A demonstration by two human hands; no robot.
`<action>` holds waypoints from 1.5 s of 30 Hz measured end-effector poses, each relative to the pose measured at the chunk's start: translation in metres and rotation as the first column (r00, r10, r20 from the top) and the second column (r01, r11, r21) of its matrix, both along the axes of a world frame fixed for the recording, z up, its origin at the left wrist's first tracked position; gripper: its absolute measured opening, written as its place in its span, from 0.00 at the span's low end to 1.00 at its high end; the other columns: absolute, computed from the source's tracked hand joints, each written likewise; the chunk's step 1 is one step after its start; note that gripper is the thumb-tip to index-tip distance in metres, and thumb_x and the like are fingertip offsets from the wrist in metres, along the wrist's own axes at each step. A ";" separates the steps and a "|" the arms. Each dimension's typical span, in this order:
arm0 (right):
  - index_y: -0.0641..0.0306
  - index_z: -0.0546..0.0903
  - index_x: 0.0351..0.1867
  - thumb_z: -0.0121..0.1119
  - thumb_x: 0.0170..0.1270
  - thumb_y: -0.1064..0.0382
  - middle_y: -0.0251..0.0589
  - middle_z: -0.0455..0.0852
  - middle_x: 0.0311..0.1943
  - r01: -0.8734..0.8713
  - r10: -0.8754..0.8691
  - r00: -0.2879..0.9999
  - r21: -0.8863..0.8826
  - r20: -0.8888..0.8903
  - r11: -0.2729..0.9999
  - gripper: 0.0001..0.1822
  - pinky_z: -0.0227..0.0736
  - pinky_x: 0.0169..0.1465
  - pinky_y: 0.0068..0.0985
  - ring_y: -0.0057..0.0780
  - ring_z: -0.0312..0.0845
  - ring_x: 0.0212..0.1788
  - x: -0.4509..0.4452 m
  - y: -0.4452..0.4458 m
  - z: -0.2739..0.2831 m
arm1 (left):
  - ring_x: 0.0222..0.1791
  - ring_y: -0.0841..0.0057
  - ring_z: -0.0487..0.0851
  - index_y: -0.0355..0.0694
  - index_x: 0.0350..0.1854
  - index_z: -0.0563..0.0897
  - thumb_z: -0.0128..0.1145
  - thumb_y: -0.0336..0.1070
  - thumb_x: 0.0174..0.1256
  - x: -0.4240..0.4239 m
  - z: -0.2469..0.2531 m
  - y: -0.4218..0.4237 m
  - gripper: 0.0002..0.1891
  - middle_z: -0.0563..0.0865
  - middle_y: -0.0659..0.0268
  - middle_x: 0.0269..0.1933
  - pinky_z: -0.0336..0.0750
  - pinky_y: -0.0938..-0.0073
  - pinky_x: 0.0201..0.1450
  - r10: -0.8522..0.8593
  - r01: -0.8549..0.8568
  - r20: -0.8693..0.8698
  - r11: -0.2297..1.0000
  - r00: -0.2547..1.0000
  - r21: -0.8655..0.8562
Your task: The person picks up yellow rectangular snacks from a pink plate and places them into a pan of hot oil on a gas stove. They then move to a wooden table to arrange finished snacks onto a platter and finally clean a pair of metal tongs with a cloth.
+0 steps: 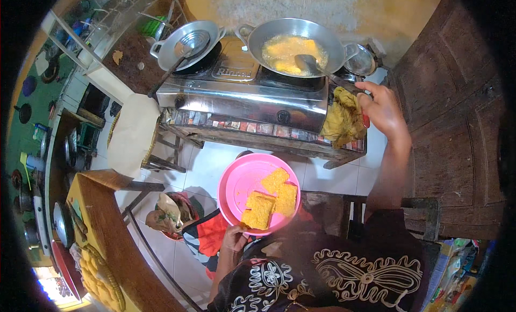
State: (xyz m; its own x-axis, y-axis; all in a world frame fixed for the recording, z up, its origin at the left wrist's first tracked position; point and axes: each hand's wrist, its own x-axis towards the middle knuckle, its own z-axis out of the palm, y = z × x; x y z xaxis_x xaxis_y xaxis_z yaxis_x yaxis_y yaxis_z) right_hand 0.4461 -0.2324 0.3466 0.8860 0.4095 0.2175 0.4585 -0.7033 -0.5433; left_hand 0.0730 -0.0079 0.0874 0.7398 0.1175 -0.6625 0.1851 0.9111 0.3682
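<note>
My right hand (381,108) grips the handle of a metal spatula (307,63), whose blade dips into bubbling oil in a large metal wok (258,41) on the right burner. Yellow-orange pieces (288,66) lie in that oil. Low in front of my body, my left hand (235,238) holds the rim of a round pink plastic basin (231,183). Several yellow, crumb-textured rectangular pieces (258,217) rest in the basin, some overlapping.
A second wok (167,56) with a perforated skimmer (192,41) sits on the left of the stove (242,98). A yellow cloth (344,118) lies at the stove's right end. A paper-lined basket (135,134) stands to the left, a wooden door (451,110) to the right.
</note>
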 end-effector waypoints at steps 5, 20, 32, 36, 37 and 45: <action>0.73 0.77 0.48 0.52 0.56 0.66 0.50 0.84 0.32 -0.013 0.016 0.999 0.074 -0.039 0.997 0.18 0.71 0.41 0.26 0.26 0.78 0.33 0.012 0.014 -0.023 | 0.26 0.70 0.82 0.26 0.36 0.77 0.54 0.26 0.44 -0.002 -0.009 -0.002 0.14 0.82 0.56 0.32 0.81 0.73 0.24 0.032 -0.031 -0.024 0.998 0.999 0.049; 0.70 0.78 0.45 0.51 0.56 0.62 0.62 0.81 0.34 -0.148 0.139 0.989 0.205 0.058 0.967 0.17 0.69 0.48 0.39 0.53 0.77 0.42 0.014 0.068 -0.036 | 0.39 0.68 0.81 0.29 0.44 0.75 0.54 0.24 0.42 -0.008 -0.025 0.005 0.21 0.82 0.59 0.38 0.76 0.68 0.47 -0.042 0.041 -0.012 0.999 0.999 -0.024; 0.66 0.80 0.45 0.51 0.57 0.61 0.61 0.81 0.36 -0.089 0.063 0.992 0.248 0.113 0.965 0.17 0.69 0.50 0.38 0.53 0.77 0.43 0.031 0.071 -0.043 | 0.35 0.68 0.82 0.27 0.41 0.76 0.54 0.25 0.42 -0.011 -0.021 0.008 0.18 0.83 0.57 0.37 0.79 0.72 0.39 -0.079 0.079 0.004 0.996 0.997 -0.029; 0.59 0.75 0.53 0.53 0.59 0.62 0.56 0.82 0.36 -0.019 -0.018 0.980 0.181 0.198 0.983 0.20 0.69 0.48 0.38 0.51 0.77 0.42 0.036 0.054 -0.039 | 0.37 0.68 0.82 0.26 0.38 0.77 0.55 0.25 0.42 -0.010 -0.012 -0.006 0.17 0.83 0.57 0.37 0.78 0.72 0.43 0.014 -0.024 0.045 0.975 0.999 0.223; 0.58 0.75 0.54 0.54 0.59 0.62 0.55 0.82 0.37 -0.022 -0.024 0.960 0.160 0.278 0.987 0.20 0.69 0.48 0.38 0.50 0.77 0.43 0.040 0.048 -0.042 | 0.37 0.67 0.82 0.26 0.38 0.77 0.55 0.25 0.41 -0.003 -0.007 -0.005 0.16 0.83 0.56 0.37 0.77 0.72 0.44 0.042 -0.043 0.016 0.990 0.999 0.131; 0.54 0.75 0.55 0.58 0.58 0.64 0.49 0.79 0.50 0.109 -0.101 0.940 -0.006 0.326 0.994 0.21 0.67 0.53 0.35 0.47 0.73 0.53 0.089 0.024 -0.074 | 0.32 0.66 0.83 0.26 0.37 0.77 0.55 0.25 0.41 -0.004 -0.018 0.002 0.16 0.83 0.56 0.35 0.80 0.71 0.34 -0.007 0.007 0.001 1.000 1.000 0.013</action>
